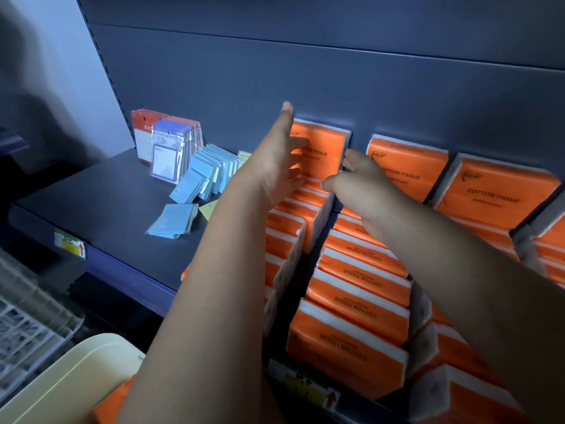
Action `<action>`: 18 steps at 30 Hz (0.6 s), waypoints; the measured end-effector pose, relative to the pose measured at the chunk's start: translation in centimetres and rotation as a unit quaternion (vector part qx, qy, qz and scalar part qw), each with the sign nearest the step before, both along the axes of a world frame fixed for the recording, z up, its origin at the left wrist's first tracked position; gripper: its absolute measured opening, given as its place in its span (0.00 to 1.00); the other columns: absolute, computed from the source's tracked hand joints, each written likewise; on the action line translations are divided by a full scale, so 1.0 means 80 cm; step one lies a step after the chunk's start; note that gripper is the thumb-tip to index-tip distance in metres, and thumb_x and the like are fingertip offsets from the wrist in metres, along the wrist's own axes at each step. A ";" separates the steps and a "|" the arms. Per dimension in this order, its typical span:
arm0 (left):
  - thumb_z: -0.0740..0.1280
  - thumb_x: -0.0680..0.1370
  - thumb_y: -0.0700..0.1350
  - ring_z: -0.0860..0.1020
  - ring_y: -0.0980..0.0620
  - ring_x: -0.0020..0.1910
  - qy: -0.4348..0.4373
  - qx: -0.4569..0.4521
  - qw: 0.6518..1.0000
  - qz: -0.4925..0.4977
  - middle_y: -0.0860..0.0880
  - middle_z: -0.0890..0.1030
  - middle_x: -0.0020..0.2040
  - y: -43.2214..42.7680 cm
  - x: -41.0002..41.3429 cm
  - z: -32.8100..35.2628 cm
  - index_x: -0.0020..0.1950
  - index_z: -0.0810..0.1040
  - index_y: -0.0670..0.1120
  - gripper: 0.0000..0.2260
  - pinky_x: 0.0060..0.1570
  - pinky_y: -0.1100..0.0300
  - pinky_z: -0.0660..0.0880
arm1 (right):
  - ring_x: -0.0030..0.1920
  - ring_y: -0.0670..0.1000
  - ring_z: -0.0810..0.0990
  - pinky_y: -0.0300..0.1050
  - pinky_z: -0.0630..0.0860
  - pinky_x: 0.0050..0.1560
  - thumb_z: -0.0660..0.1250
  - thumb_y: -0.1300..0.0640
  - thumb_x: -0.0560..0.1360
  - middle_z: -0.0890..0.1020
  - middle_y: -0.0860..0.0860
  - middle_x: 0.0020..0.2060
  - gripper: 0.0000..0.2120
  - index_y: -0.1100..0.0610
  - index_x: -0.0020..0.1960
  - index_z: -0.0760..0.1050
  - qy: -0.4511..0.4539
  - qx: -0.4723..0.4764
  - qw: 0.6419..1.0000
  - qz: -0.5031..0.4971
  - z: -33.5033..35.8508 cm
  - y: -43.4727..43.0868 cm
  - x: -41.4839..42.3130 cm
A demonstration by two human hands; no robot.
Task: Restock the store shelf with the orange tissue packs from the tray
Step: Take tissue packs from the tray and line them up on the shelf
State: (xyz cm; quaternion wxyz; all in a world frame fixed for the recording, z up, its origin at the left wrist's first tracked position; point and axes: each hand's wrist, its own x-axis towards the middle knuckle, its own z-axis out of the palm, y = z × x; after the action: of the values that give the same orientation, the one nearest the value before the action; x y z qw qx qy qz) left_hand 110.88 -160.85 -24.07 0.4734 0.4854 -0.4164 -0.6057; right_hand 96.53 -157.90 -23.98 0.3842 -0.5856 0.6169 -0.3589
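Several orange tissue packs fill the dark shelf in rows running front to back. One orange pack stands upright against the back panel at the head of the left row. My left hand lies flat with straight fingers against that pack's left side. My right hand pinches the same pack at its right edge with curled fingers. A cream tray sits at the bottom left, with an orange pack partly showing in it beneath my left arm.
Red and purple card packs stand at the back left of the shelf, with blue packets leaning beside them and one blue packet lying flat. Yellow price tags sit on the shelf's front edge. A clear crate is at left.
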 end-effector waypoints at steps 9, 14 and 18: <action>0.52 0.77 0.75 0.71 0.44 0.72 -0.069 -0.005 0.998 0.013 0.42 0.73 0.73 0.000 -0.006 -0.001 0.74 0.74 0.44 0.41 0.67 0.50 0.70 | 0.55 0.53 0.82 0.51 0.79 0.55 0.65 0.67 0.72 0.83 0.51 0.52 0.17 0.51 0.57 0.77 0.034 -0.019 0.999 -0.002 0.000 0.005 0.000; 0.54 0.79 0.72 0.78 0.47 0.63 -0.233 -0.056 0.969 0.062 0.48 0.80 0.64 0.021 -0.002 0.016 0.69 0.78 0.49 0.33 0.68 0.48 0.71 | 0.61 0.57 0.80 0.60 0.76 0.64 0.64 0.66 0.71 0.81 0.57 0.61 0.21 0.59 0.64 0.76 0.037 -0.042 0.998 -0.017 0.005 0.024 0.005; 0.57 0.83 0.63 0.78 0.45 0.60 -0.394 -0.133 0.903 0.109 0.48 0.80 0.60 0.052 0.009 0.019 0.65 0.77 0.46 0.24 0.57 0.53 0.74 | 0.50 0.56 0.85 0.59 0.81 0.56 0.63 0.51 0.65 0.85 0.52 0.49 0.22 0.56 0.57 0.78 0.067 -0.051 0.996 -0.017 0.008 0.046 0.013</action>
State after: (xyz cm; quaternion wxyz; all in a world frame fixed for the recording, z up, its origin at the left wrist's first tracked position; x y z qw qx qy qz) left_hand 111.58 -156.70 -22.52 0.3936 0.6592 -0.5903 -0.2490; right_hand 97.54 -154.20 -23.37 0.3053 -0.6164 0.6319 -0.3570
